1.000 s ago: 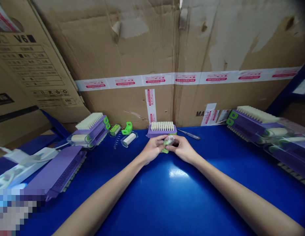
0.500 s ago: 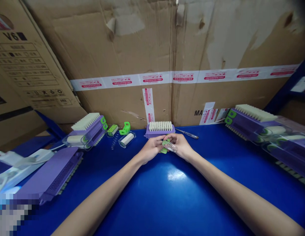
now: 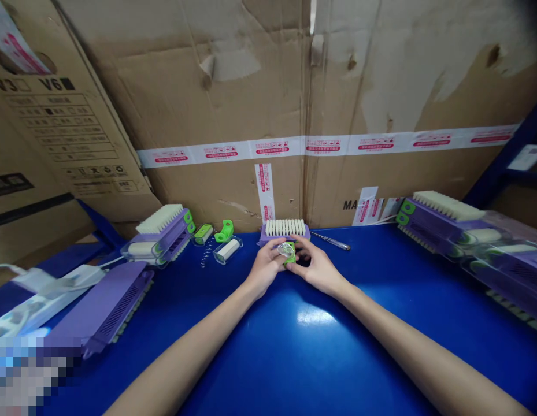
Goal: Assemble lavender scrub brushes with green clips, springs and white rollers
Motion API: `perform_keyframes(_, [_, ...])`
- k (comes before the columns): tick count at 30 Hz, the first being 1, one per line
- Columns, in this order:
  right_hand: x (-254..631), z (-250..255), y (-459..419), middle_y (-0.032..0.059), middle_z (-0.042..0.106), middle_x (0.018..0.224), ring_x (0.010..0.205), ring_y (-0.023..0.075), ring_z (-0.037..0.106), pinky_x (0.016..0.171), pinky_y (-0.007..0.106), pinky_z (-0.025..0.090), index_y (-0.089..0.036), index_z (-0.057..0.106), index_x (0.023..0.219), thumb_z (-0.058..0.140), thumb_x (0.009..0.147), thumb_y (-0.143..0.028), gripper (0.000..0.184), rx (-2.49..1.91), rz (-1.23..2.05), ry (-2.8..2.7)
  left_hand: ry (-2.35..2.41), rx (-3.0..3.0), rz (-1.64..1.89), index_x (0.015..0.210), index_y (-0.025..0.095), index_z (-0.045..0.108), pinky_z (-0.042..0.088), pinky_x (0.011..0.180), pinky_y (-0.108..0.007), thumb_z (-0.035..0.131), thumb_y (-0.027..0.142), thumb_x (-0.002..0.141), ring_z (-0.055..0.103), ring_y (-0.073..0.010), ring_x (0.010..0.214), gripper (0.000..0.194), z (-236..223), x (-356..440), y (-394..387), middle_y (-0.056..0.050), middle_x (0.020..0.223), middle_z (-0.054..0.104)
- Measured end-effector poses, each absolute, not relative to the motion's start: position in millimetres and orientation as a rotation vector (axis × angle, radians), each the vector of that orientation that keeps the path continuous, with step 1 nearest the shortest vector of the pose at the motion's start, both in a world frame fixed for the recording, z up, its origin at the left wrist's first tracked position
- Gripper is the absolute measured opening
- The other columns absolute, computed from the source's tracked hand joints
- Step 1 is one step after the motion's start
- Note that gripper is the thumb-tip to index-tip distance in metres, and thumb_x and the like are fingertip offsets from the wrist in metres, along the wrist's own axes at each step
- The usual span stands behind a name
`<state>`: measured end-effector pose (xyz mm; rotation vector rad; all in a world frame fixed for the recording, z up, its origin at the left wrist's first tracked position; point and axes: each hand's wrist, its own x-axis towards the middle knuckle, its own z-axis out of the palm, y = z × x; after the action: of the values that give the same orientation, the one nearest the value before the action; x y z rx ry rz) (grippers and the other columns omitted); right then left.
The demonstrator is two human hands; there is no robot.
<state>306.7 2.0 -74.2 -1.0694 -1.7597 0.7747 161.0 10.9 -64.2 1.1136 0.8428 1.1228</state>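
Note:
My left hand [image 3: 265, 267] and my right hand [image 3: 317, 266] meet near the middle of the table, both closed around a small green plastic part [image 3: 291, 255]. A coiled metal spring [image 3: 286, 249] sits against this part, by my left fingers. Just behind my hands lies a purple brush [image 3: 285, 227] with cream bristles, partly covered by my fingers. To its right is a screwdriver [image 3: 333, 240] with a clear handle. Left of my hands are a clear case with a white block [image 3: 228, 250], a green bracket [image 3: 225, 230], a green-topped piece [image 3: 203, 233] and a loose spring [image 3: 206, 252].
Stacked purple brushes stand at the left [image 3: 162, 234] and at the right [image 3: 450, 222]. A purple casing [image 3: 101, 300] lies front left beside a white power strip [image 3: 47, 297]. Large cardboard [image 3: 225, 104] walls the back of the blue table [image 3: 268, 352].
The green part and spring have turned in my hands; the spring pointed right and now faces me, nearer my left fingers. The view has shifted slightly.

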Motion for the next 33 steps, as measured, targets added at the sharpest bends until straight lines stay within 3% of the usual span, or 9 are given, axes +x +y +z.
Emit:
perform_keyframes(6, [306,-70,-1,0.0116,0.06,0.124,0.11,0.0253,0.059,0.095,0.041,0.044,-0.018,0.049,0.129,0.069,0.069,-0.024,0.064,-1.105,0.61,-1.857,0.807,1.089,1.07,0.093,0.015,0.048,0.052,0.06,-0.028,0.078,0.026,0.06,0.067,-0.0202,0.067,0.046,-64,159,11,-0.005,0.076,0.066])
perform_keyframes(17, [307,-72,-2,0.0128,0.065,0.114,0.104,0.0262,0.062,0.09,0.042,0.047,-0.017,0.041,0.134,0.066,0.071,-0.027,0.068,-1.149,0.568,-1.842,0.836,1.057,1.11,0.098,0.011,0.058,0.05,0.061,-0.026,0.079,0.027,0.06,0.064,-0.0163,0.067,0.047,-65,159,11,-0.01,0.082,0.068])
perform_keyframes(24, [307,-72,-3,0.0132,0.062,0.116,0.106,0.0261,0.06,0.091,0.041,0.046,-0.017,0.05,0.122,0.069,0.07,-0.032,0.058,-1.184,0.418,-1.819,0.898,1.14,1.138,0.09,0.009,0.062,0.05,0.056,-0.026,0.079,0.036,0.06,0.06,-0.0136,0.057,0.044,-66,160,9,-0.006,0.073,0.066])
perform_keyframes(30, [306,-68,-6,0.01,0.062,0.111,0.102,0.0239,0.059,0.088,0.038,0.046,-0.018,0.053,0.116,0.069,0.072,-0.032,0.049,-1.083,0.377,-1.902,0.749,1.12,0.993,0.105,0.012,0.061,0.051,0.066,-0.029,0.069,0.033,0.07,0.065,-0.0191,0.072,0.042,-60,157,10,-0.01,0.085,0.068])
perform_keyframes(33, [306,-68,-5,0.0091,0.06,0.114,0.106,0.0264,0.055,0.09,0.043,0.043,-0.022,0.055,0.115,0.07,0.071,-0.038,0.05,-1.095,0.313,-1.959,0.709,1.058,0.93,0.108,0.013,0.058,0.05,0.067,-0.028,0.069,0.026,0.068,0.065,-0.0201,0.075,0.044,-54,153,9,-0.01,0.085,0.067])
